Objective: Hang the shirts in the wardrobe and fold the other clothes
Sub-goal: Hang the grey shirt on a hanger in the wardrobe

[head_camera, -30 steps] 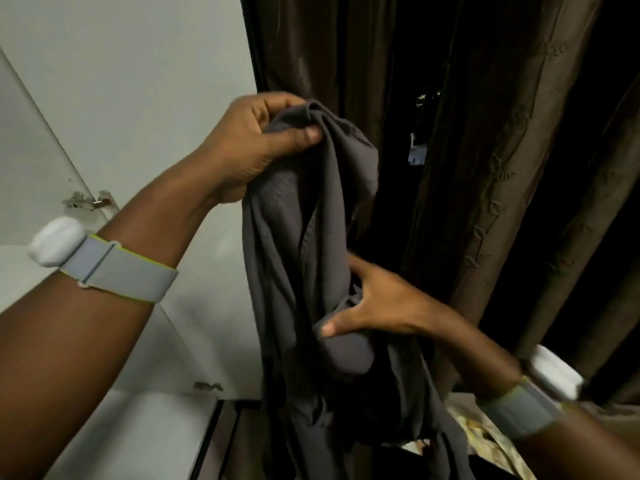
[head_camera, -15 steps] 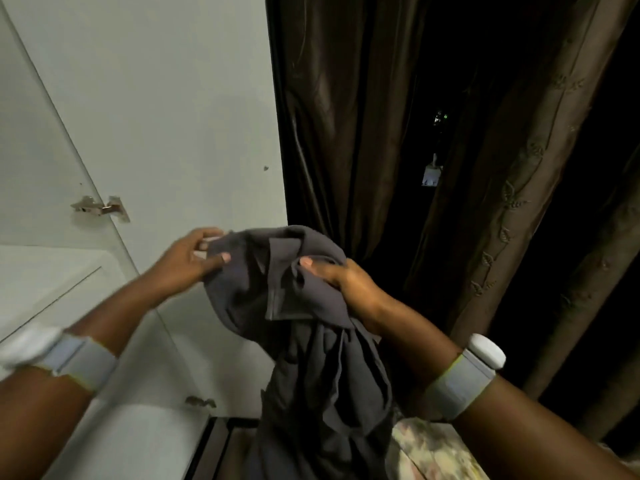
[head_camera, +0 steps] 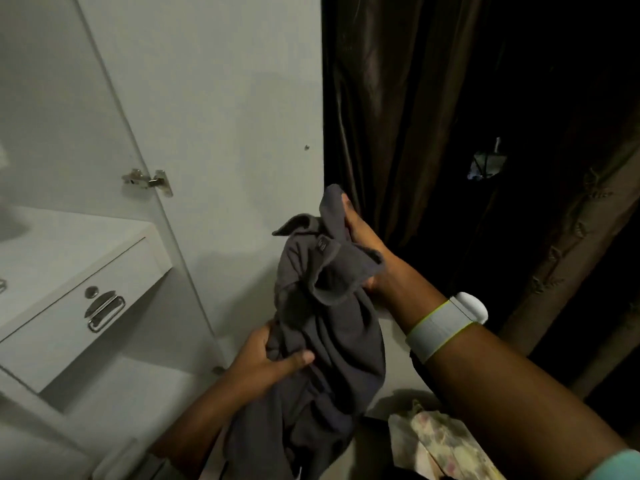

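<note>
The grey shirt (head_camera: 322, 327) is held in the air in front of the open white wardrobe door (head_camera: 214, 109), bunched and hanging downward. The left hand (head_camera: 268, 360) grips the garment at mid-length: its fingers are curled behind the cloth and the thumb (head_camera: 298, 358) is pressed across the front, so the fold is pinched between them. The right hand (head_camera: 369, 252) holds the upper part, near the collar (a small label shows on the inside of the neckband). Its fingers (head_camera: 348, 206) reach upward behind the topmost fold of cloth; the lower part of the hand is covered by a sleeve or hem, and the exact finger closure there cannot be determined. The shirt's free end drops below the left fingers and out of the bottom edge of the view.

To the left of the left fingers is a white drawer (head_camera: 83, 306) with a metal pull handle (head_camera: 105, 311). To the right of the right fingers hangs a dark brown curtain (head_camera: 398, 116). Below the right forearm lies a floral-patterned cloth (head_camera: 440, 445). A white wristband (head_camera: 446, 323) sits on the right wrist.
</note>
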### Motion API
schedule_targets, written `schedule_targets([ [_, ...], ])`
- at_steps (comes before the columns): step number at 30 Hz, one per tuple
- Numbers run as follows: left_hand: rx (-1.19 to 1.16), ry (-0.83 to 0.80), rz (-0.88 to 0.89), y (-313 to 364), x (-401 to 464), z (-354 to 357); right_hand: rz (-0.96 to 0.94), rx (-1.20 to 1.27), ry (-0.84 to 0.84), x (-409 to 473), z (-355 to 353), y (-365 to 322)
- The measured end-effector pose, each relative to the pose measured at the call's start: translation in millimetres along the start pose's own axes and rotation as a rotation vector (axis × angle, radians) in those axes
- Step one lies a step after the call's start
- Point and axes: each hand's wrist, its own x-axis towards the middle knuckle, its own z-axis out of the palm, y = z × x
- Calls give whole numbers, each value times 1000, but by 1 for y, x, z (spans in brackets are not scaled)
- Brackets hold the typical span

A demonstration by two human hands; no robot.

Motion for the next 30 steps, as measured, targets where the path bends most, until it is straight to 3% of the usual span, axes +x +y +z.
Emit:
schedule_targets([
  [1, -54, 31, -15, 7, 0, -3, 37, 7, -140, -1, -7, 6],
  [4, -217, 220, -60, 17, 0, -20, 117, -203, -147, -13, -22, 44],
  [5, -260, 248, -85, 21, 6, -21, 88, -259, -26, -25, -31, 61],
  [7, -338, 355, -133, 25, 11, -34, -152, -355, 270, -48, -27, 97],
  [9, -385, 402, -176, 33, 19, -42, -408, -460, 338, -73, -17, 129],
  [10, -388, 402, -190, 35, 22, -42, -442, -505, 288, -83, -7, 143],
  [12, -372, 386, -212, 41, 24, -38, -324, -545, 132, -100, 16, 159],
  [15, -294, 353, -203, 47, 28, -35, -181, -582, 96, -95, 26, 172],
  [19, -298, 331, -195, 53, 23, -51, -208, -622, -102, -78, 27, 158],
  [22, -145, 312, -220, 63, 19, -83, -244, -554, -200, -70, 43, 114],
  [24, 118, 333, -251, 80, 15, -103, -257, -538, -186, -63, 54, 84],
  [25, 255, 419, -243, 89, 11, -110, -243, -529, -171, -57, 59, 72],
  [28, 438, 705, 20, 120, -19, -108, -185, -436, -96, -45, 73, 43],
  [30, 463, 681, 189, 136, -45, -92, -141, -350, -29, -38, 78, 26],
])
